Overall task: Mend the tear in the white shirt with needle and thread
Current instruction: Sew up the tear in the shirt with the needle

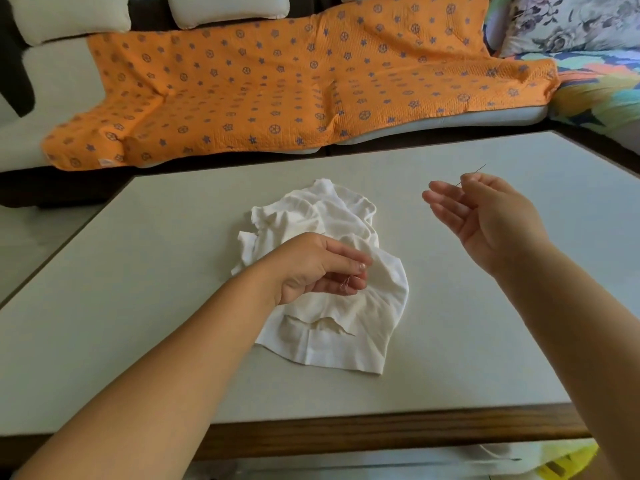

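Observation:
A crumpled white shirt (332, 244) lies in the middle of the pale table (467, 323), with a jagged tear (325, 323) near its front hem. My left hand (318, 268) hovers over the shirt and pinches a small tangle of thin thread (346, 284) between thumb and fingertips. My right hand (485, 216) is raised to the right of the shirt, palm up. It pinches a thin needle (472, 174) between thumb and forefinger, the tip pointing up and away; the other fingers are stretched out.
The table has a dark wooden front edge (381, 434). Behind it runs a sofa with an orange patterned blanket (277, 88), cream cushions (69, 15) and a floral pillow (571, 22) at the right. Something yellow (568, 462) lies below the table's front.

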{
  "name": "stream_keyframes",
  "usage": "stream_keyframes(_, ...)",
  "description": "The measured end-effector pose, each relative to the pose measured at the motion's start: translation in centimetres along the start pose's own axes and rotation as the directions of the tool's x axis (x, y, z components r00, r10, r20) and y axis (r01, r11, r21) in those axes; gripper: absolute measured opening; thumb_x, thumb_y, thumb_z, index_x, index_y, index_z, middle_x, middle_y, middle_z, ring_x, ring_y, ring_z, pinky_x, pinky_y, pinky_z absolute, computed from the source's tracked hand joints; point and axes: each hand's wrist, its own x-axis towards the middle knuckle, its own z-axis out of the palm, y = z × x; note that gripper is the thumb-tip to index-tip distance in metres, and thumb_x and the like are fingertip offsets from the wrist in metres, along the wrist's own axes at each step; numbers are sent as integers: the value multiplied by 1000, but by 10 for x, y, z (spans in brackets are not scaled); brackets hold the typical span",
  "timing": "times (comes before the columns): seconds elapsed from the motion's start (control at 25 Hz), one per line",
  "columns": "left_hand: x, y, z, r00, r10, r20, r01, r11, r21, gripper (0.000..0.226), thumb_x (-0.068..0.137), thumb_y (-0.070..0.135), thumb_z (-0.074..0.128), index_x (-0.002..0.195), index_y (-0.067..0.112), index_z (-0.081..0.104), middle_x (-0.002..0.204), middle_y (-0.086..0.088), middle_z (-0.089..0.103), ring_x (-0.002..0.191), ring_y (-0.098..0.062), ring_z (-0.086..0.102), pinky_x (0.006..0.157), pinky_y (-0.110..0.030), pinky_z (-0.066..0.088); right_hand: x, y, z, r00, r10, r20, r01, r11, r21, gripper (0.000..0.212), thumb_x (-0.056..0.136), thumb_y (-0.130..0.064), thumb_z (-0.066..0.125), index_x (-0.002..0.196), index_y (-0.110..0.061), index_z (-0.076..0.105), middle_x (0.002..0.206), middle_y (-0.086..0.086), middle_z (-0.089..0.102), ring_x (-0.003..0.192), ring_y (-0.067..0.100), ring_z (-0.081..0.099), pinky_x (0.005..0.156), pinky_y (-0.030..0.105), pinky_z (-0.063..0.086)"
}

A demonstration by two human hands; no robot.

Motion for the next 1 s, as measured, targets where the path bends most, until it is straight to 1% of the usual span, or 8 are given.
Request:
stream_keyframes(0.12, -4, -1, -7, 1000, 19, -12, -19, 999, -51, 15, 89, -4, 66, 100, 3, 72, 79, -9, 71, 67, -13, 69, 62, -24, 58, -1, 3, 9, 1000, -26, 3, 26, 1000, 16, 10, 104, -11, 39, 100, -8, 48, 102, 20, 70, 88, 29, 74, 71, 29, 60)
stream_keyframes(0.2, -4, -5, -9, 1000, 21, -12, -22, 991, -131, 16, 89, -4, 65, 101, 5, 72, 79, -7, 71, 61, -9, 64, 60, -22, 57, -2, 4, 15, 1000, -26, 0, 26, 999, 34, 9, 104, -11, 39, 101, -8, 47, 100, 20, 70, 89, 31, 73, 75, 32, 60)
stream_keyframes(0.32, -3, -11, -12, 1000, 3, -10, -5, 979, -206, 17, 89, -4, 64, 100, 7, 72, 77, -5, 70, 49, -3, 50, 49, -16, 48, -1, 5, 19, 999, -39, -3, 39, 998, 55, 8, 104, -11, 40, 101, -8, 47, 96, 21, 69, 89, 32, 73, 77, 34, 60)
stream_keyframes(0.48, -2, -19, -23, 1000, -3, -21, -2, 981, -194, 18, 89, -4, 63, 100, 8, 71, 78, -5, 71, 45, -2, 31, 42, -12, 27, 2, 10, 21, 996, -92, -19, 91, 995, -32, 6, 103, -13, 42, 104, -9, 47, 96, 20, 69, 86, 32, 74, 72, 31, 59)
stream_keyframes(0.64, -4, -26, -34, 999, -24, -22, 21, 991, -131, 18, 89, -2, 64, 100, 10, 71, 77, -3, 71, 45, -3, 27, 43, -14, 20, 6, 13, 20, 996, -77, -38, 74, 994, -83, 6, 103, -11, 41, 104, -9, 47, 96, 20, 69, 86, 31, 74, 71, 30, 59)
stream_keyframes(0.72, -3, -29, -37, 999, -34, -26, 30, 992, -123, 18, 89, -2, 64, 99, 11, 72, 77, -2, 72, 45, -3, 26, 44, -14, 19, 7, 15, 17, 998, -34, -47, 27, 990, -137, 7, 103, -10, 42, 101, -8, 49, 94, 19, 68, 84, 30, 74, 69, 30, 59)
stream_keyframes(0.84, -2, -32, -40, 998, -44, -34, 40, 993, -109, 19, 89, -3, 63, 101, 9, 71, 77, -3, 72, 44, -3, 26, 42, -14, 21, 7, 22, 13, 997, 50, -59, -65, 958, -280, 9, 102, -8, 43, 99, -6, 52, 93, 19, 68, 82, 30, 74, 69, 30, 59)
stream_keyframes(1.0, 0, -35, -43, 998, -60, -8, 60, 996, -72, 20, 89, -4, 62, 101, 8, 72, 78, -3, 72, 43, -3, 27, 41, -13, 24, 6, 26, 12, 994, 68, -85, -100, 881, -463, 11, 100, -9, 46, 105, -3, 54, 88, 17, 70, 77, 28, 75, 66, 32, 59)
